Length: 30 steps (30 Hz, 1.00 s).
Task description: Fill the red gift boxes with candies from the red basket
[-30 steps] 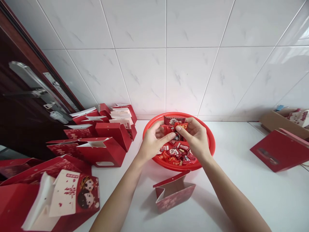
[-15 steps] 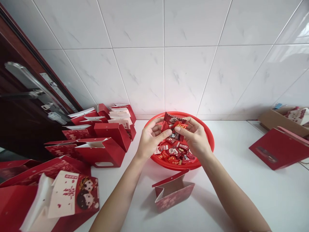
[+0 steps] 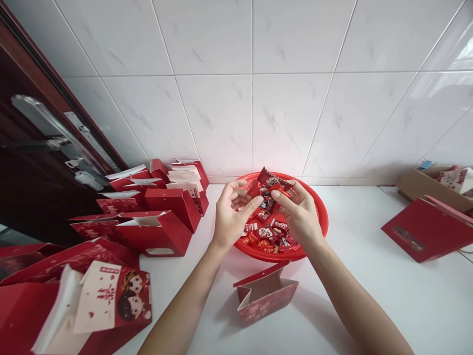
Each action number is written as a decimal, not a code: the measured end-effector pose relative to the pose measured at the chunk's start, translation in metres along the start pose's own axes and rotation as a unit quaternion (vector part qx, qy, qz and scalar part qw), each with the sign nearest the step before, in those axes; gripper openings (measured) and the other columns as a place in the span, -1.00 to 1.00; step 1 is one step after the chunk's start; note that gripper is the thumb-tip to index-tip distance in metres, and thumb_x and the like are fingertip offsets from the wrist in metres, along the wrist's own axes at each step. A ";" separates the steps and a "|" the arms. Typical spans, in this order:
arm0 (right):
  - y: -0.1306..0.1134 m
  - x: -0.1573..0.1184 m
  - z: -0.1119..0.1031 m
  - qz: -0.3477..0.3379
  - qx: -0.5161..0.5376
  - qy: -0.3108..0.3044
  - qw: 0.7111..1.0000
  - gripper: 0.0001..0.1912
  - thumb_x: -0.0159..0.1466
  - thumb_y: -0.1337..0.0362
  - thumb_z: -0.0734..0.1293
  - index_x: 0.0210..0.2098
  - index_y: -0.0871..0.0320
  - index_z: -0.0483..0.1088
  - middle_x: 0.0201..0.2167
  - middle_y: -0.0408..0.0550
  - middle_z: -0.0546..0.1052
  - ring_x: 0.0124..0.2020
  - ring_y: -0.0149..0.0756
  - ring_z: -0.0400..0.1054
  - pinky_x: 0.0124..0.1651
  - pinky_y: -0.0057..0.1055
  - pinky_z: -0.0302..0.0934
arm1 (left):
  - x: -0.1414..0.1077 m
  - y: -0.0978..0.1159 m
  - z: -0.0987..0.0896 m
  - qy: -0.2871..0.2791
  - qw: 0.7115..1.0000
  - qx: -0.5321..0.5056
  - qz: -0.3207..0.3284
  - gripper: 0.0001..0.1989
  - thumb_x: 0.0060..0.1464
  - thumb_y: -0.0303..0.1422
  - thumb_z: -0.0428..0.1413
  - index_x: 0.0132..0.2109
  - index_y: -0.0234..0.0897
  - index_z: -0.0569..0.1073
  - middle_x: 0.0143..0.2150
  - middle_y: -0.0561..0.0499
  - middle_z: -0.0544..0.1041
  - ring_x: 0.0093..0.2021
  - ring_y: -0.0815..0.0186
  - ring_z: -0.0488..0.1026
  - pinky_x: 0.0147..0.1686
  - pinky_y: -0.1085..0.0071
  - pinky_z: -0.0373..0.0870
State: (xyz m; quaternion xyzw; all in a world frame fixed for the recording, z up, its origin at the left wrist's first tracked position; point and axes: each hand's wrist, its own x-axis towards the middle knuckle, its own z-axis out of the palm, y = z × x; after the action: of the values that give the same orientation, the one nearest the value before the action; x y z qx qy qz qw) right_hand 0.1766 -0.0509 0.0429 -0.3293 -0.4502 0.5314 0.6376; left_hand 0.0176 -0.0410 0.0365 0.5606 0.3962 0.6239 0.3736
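The left hand (image 3: pixel 232 212) and the right hand (image 3: pixel 303 213) are curled narrowly, with the thumbs near each other, and together they hold some wrapped sweets (image 3: pixel 272 182). Compared with half a second ago, the dark red packet on top is tilted more, its left corner higher. Just below the hands is the red basket (image 3: pixel 323 217), with other sweets (image 3: pixel 265 232) inside; the hands cover part of its rim. Between the forearms stands a paper box (image 3: pixel 266 301), flap raised. Well left of the hands stand many red boxes (image 3: pixel 155 232); well right, a brown carton (image 3: pixel 408 185).
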 end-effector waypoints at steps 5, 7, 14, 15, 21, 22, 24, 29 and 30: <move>0.002 -0.001 0.001 -0.028 -0.005 0.015 0.999 -0.63 0.12 0.10 0.61 -0.23 0.03 0.43 -0.14 -0.06 0.64 -0.14 -0.14 0.55 -0.15 -0.21 0.50 | -0.003 0.000 0.002 0.012 0.999 0.016 0.043 -0.54 -0.05 -0.20 0.45 -0.09 -0.18 0.43 -0.37 0.13 0.52 -0.31 0.32 0.54 -0.22 0.43 0.49; 0.003 -0.001 0.001 -0.037 -0.008 0.022 0.999 -0.65 0.13 0.11 0.61 -0.23 0.03 0.44 -0.14 -0.06 0.65 -0.14 -0.14 0.55 -0.10 -0.19 0.51 | -0.004 0.000 0.003 0.016 0.998 0.021 0.055 -0.58 -0.02 -0.20 0.43 -0.11 -0.18 0.44 -0.37 0.12 0.52 -0.31 0.32 0.54 -0.21 0.42 0.50; 0.001 0.003 -0.004 -0.038 0.013 0.022 0.999 -0.67 0.13 0.15 0.61 -0.24 0.08 0.46 -0.16 -0.07 0.63 -0.17 -0.21 0.56 -0.21 -0.30 0.54 | -0.002 -0.003 0.000 0.060 0.993 0.027 0.101 -0.70 0.02 -0.19 0.41 -0.18 -0.22 0.55 -0.37 0.08 0.54 -0.31 0.33 0.54 -0.20 0.41 0.55; 0.001 0.003 -0.004 -0.031 0.013 0.020 0.999 -0.65 0.11 0.14 0.62 -0.25 0.09 0.45 -0.17 -0.08 0.63 -0.19 -0.22 0.55 -0.23 -0.32 0.54 | -0.001 -0.003 0.000 0.061 0.993 0.026 0.102 -0.69 0.02 -0.19 0.41 -0.17 -0.23 0.58 -0.37 0.07 0.56 -0.32 0.32 0.55 -0.21 0.41 0.56; 0.002 0.002 0.002 0.023 0.013 0.011 1.000 -0.60 0.05 0.10 0.63 -0.30 0.12 0.43 -0.22 -0.11 0.58 -0.27 -0.30 0.50 -0.37 -0.42 0.50 | -0.002 -0.004 0.000 0.030 0.992 0.028 0.122 -0.77 0.06 -0.18 0.39 -0.25 -0.25 0.66 -0.29 -0.02 0.66 -0.29 0.27 0.61 -0.23 0.39 0.60; 0.002 0.002 0.002 0.027 0.014 0.012 0.999 -0.60 0.05 0.10 0.63 -0.30 0.12 0.43 -0.22 -0.11 0.57 -0.26 -0.29 0.50 -0.38 -0.41 0.50 | -0.002 -0.003 0.001 0.033 0.991 0.026 0.126 -0.78 0.08 -0.18 0.38 -0.26 -0.25 0.66 -0.29 -0.02 0.66 -0.28 0.27 0.62 -0.23 0.39 0.60; 0.001 0.003 0.002 0.035 0.014 0.015 0.999 -0.60 0.03 0.11 0.62 -0.30 0.11 0.43 -0.23 -0.12 0.55 -0.26 -0.28 0.48 -0.38 -0.38 0.52 | -0.001 -0.003 0.001 0.044 0.991 0.017 0.127 -0.79 0.10 -0.19 0.36 -0.26 -0.25 0.64 -0.30 -0.01 0.66 -0.27 0.27 0.62 -0.23 0.40 0.59; 0.000 0.003 0.002 0.044 0.013 0.010 0.999 -0.65 0.05 0.13 0.58 -0.31 0.10 0.41 -0.28 -0.14 0.53 -0.29 -0.28 0.47 -0.41 -0.38 0.51 | 0.001 -0.003 0.002 0.066 0.992 0.015 0.111 -0.75 0.11 -0.15 0.34 -0.27 -0.26 0.59 -0.31 -0.02 0.64 -0.28 0.28 0.59 -0.23 0.41 0.57; 0.000 0.003 0.002 0.044 0.014 0.009 0.999 -0.65 0.05 0.12 0.57 -0.32 0.10 0.40 -0.29 -0.15 0.53 -0.30 -0.28 0.46 -0.43 -0.40 0.50 | 0.001 -0.003 0.002 0.069 0.992 0.019 0.108 -0.75 0.11 -0.15 0.33 -0.28 -0.26 0.58 -0.32 -0.01 0.63 -0.29 0.28 0.58 -0.23 0.41 0.57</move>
State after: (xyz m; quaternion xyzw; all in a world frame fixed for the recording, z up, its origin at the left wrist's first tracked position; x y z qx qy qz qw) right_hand 0.1749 -0.0482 0.0446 -0.3448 -0.4224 0.5622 0.6218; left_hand 0.0193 -0.0390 0.0341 0.5623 0.3701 0.6903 0.2651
